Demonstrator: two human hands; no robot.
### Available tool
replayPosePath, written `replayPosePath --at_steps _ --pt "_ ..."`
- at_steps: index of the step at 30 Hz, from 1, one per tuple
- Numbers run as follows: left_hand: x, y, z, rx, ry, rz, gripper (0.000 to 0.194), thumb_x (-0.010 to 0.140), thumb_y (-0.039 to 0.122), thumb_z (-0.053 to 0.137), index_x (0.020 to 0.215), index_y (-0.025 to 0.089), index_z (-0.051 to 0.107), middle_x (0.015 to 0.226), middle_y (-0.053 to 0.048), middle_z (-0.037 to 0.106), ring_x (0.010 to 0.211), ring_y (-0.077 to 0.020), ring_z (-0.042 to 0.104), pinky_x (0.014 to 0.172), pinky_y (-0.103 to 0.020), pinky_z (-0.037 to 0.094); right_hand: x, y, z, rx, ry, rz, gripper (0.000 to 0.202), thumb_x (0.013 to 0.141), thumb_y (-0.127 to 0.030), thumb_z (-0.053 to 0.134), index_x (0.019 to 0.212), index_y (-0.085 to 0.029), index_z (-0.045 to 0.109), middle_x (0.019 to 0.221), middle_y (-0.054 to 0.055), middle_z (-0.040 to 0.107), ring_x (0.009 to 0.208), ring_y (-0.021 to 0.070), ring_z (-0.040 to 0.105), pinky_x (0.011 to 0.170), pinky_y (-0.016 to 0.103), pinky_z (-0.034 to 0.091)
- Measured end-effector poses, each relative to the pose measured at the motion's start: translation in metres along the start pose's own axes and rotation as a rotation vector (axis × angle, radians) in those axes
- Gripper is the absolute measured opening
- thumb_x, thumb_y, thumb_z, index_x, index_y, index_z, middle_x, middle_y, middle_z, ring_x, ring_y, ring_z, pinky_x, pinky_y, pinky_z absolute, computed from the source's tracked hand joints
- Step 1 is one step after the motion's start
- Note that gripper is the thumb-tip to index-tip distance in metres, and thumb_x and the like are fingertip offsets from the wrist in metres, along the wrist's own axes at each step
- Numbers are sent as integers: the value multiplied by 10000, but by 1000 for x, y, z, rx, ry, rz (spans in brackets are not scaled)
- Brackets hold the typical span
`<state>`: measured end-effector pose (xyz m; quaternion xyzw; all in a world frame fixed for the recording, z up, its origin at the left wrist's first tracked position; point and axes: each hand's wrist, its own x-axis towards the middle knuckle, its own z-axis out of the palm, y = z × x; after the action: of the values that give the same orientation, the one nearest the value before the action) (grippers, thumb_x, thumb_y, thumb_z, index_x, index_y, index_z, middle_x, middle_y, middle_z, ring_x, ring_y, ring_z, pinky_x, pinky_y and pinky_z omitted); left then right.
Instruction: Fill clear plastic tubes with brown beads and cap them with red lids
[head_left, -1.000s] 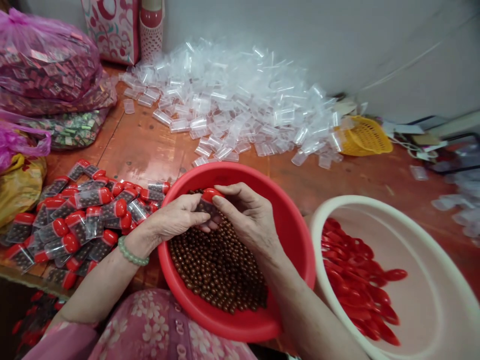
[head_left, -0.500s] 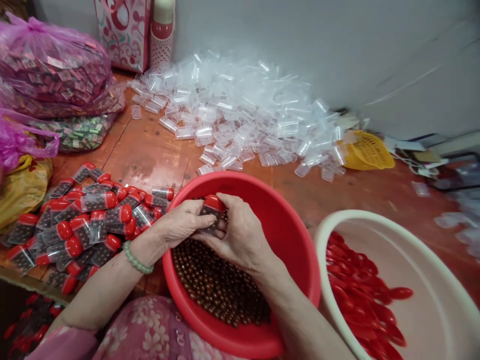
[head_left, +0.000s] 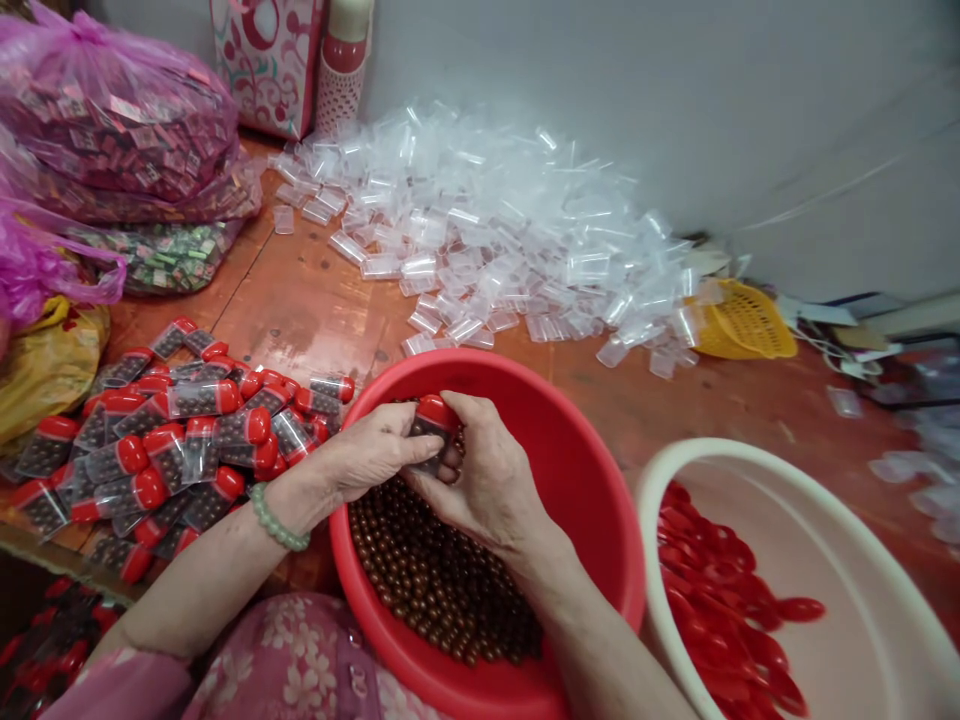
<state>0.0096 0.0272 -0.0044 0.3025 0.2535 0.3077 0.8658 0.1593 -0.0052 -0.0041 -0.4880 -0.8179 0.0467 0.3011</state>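
Above a red basin [head_left: 600, 490], my two hands meet around one small clear plastic box with a red cap [head_left: 433, 412]. My left hand [head_left: 379, 448], with a green bead bracelet [head_left: 276, 520] at its wrist, grips the box with the thumb across its front. Fingers of my right hand [head_left: 484, 465] close round its other side and the cap. Part of the box is hidden by the fingers. Many shiny brown balls [head_left: 442, 580] lie in the basin below. To the left is a pile of similar capped boxes [head_left: 199, 400] filled with dark balls.
A heap of empty clear boxes [head_left: 495, 230] lies along the wall. On the right, a white tub [head_left: 847, 500] holds red plastic pieces [head_left: 720, 600]. Purple bags [head_left: 127, 120] stand at the left, a yellow basket [head_left: 750, 320] at the back right.
The whole view has shifted slightly, so the surroundings appear a little further right. Both hands keep the same hold on the capped box over the basin.
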Motion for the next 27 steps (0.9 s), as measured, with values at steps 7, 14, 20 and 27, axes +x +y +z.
replayPosePath --at_steps 7,14,20,27 --pt "2 -1 3 169 85 11 63 731 66 623 775 107 640 706 4 603 700 -113 547 729 -258 423 -2 0 1 -10 -26 6 685 749 -267 639 1358 -197 332 1112 169 575 964 312 602 712 450 547" --pt "3 -5 3 251 90 -7 71 713 51 592 749 109 612 736 1 604 707 -115 546 735 -267 433 2 3 -2 -97 -33 -91 614 723 -318 624 1283 -177 417 978 123 621 859 283 613 701 429 536" --pt "2 -9 2 377 103 26 111 718 32 553 778 117 590 775 -10 602 751 -132 558 734 -271 456 1 3 -6 -9 -116 -52 568 740 -298 646 1256 -154 456 1037 155 627 930 286 621 747 427 557" --pt "4 -6 2 338 96 40 125 727 23 565 803 102 624 734 0 601 725 -120 554 768 -284 459 -3 2 -2 -108 -92 -91 643 754 -308 652 1317 -101 418 1117 207 612 1007 315 603 826 463 553"
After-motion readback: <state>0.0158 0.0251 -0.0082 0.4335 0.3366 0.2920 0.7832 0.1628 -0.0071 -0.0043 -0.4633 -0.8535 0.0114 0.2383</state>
